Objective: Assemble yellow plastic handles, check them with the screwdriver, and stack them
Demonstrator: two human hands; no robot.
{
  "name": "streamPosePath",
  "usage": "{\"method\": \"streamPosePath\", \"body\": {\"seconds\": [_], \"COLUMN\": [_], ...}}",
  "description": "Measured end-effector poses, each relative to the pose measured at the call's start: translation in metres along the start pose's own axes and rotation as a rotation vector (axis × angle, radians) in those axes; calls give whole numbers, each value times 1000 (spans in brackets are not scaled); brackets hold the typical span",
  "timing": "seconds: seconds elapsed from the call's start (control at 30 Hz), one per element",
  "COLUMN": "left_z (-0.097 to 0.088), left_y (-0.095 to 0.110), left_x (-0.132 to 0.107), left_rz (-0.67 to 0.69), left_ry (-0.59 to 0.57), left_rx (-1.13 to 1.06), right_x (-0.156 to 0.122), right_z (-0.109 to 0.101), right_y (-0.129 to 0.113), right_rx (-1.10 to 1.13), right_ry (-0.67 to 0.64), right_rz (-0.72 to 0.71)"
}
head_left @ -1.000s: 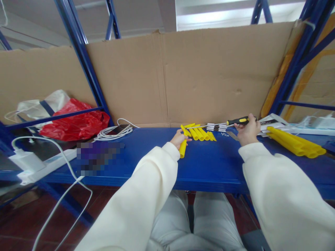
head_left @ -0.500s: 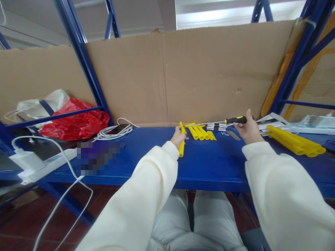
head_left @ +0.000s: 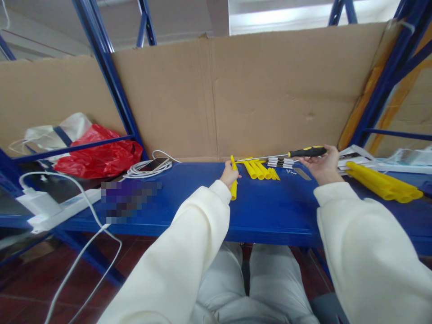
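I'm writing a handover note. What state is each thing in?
Held yellow tube: gripped in left hand
Screwdriver: gripped in right hand, pointing at tube
Middle tubes: lying together
Right tubes: lying bunched
Striped white pieces: stacked
White cable: coiled
Red bag: crumpled
White charger: plugged into power strip

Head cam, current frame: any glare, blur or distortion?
Head view: washed-out bright patch above the cardboard; shelf posts lean outward toward the top, likely wide-angle stretch; a pixelated block on the left hides what lies there; small bits near the screwdriver look too soft to identify.
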State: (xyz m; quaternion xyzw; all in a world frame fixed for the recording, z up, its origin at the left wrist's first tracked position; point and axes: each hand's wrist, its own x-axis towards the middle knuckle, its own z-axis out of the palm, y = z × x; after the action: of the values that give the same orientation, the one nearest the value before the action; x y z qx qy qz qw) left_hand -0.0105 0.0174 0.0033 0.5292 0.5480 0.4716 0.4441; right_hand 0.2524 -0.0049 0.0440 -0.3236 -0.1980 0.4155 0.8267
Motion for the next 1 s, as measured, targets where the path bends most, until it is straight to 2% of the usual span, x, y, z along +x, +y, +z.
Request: {"method": "streamPosePath", "body": {"seconds": [0.1, 0.2, 0.43, 0.57, 0.77, 1.0], "left_z": [-2, -4, -6, -5, -6, -5], "left_y": [1, 4, 5, 4, 3, 3], "left_x": [3, 4, 3, 4, 6, 6], "left_rz": [8, 18, 17, 25, 33, 45], "left_ry": [42, 69, 66, 61, 59, 50], "left_rx": [-21, -15, 5, -11, -8, 25], "right_x": [-9, -17, -15, -13, -15, -12], "right_z": [6, 10, 7, 7, 8, 6], "right_y": [-2, -4, -8, -9, -7, -9], "right_rx": [-81, -103, -26, 7, -98, -62], "right_ry": [54, 30, -40, -19, -54, 4], "right_rz": [117, 136, 82, 69, 111, 101]}}
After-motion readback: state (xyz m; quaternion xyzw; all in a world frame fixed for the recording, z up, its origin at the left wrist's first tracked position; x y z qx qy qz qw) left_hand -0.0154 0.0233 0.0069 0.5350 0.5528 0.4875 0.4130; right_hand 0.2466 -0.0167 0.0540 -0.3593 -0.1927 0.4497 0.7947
